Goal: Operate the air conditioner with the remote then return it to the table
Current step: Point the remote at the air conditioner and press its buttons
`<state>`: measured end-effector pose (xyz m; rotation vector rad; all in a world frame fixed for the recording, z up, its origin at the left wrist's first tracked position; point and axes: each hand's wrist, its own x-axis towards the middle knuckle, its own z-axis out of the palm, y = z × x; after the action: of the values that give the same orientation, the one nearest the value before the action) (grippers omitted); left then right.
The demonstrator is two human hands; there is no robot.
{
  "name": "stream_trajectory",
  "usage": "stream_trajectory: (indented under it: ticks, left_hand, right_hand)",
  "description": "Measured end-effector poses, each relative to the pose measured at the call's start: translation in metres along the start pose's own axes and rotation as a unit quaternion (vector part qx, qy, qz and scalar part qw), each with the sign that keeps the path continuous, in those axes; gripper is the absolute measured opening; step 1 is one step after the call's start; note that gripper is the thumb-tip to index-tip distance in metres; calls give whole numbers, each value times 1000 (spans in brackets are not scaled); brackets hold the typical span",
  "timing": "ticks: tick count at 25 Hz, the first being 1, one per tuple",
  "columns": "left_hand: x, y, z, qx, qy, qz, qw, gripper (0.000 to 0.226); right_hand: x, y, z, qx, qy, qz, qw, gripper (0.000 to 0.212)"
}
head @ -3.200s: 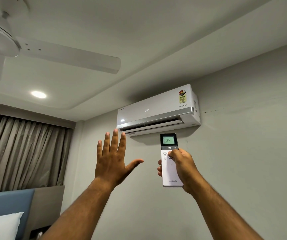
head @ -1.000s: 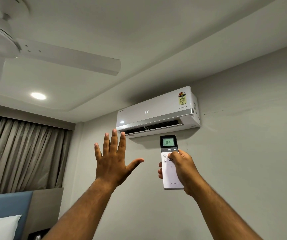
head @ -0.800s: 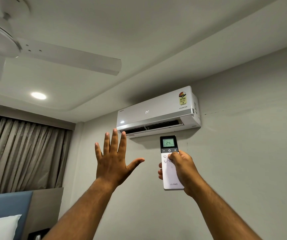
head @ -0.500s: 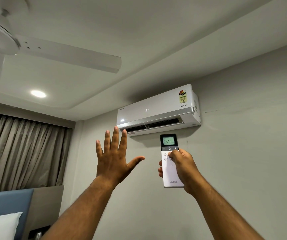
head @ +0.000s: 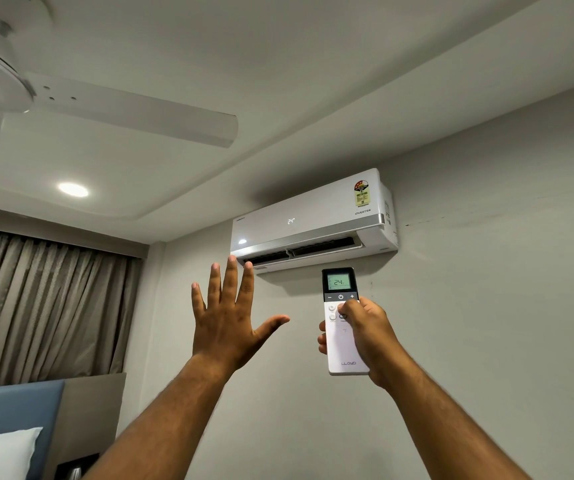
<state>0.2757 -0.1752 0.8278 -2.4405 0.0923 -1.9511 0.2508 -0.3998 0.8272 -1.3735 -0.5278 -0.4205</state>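
— Remote (head: 342, 336): where was it held?
— It was clasped upright in the right hand (head: 370, 336), just below the air conditioner (head: 313, 220); "24" was shown on both.
— And the left hand (head: 226, 327)?
— It was raised, fingers spread, nothing grasped.

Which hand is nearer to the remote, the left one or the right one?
Right. The right hand is wrapped around the remote, thumb on its buttons. The left hand is raised open beside it, apart from it and not touching.
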Motion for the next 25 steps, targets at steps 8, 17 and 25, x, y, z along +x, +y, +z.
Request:
stream_trajectory:
  ticks: [8,17,25]
  left_hand:
    - [-1,4,-2,-1,-4,-1,1000,103]
    - [-1,4,-7,0,-3,-5,1000,102]
    - [-3,4,-10,-2,-3,-4,1000,102]
  right_hand:
    - [-1,-2,-4,-9,2,-3,1000,20]
    - [-4,-4,-5,-6,1,-7,1000,17]
    - [-6,-6,-5,0,1,-6,1000,14]
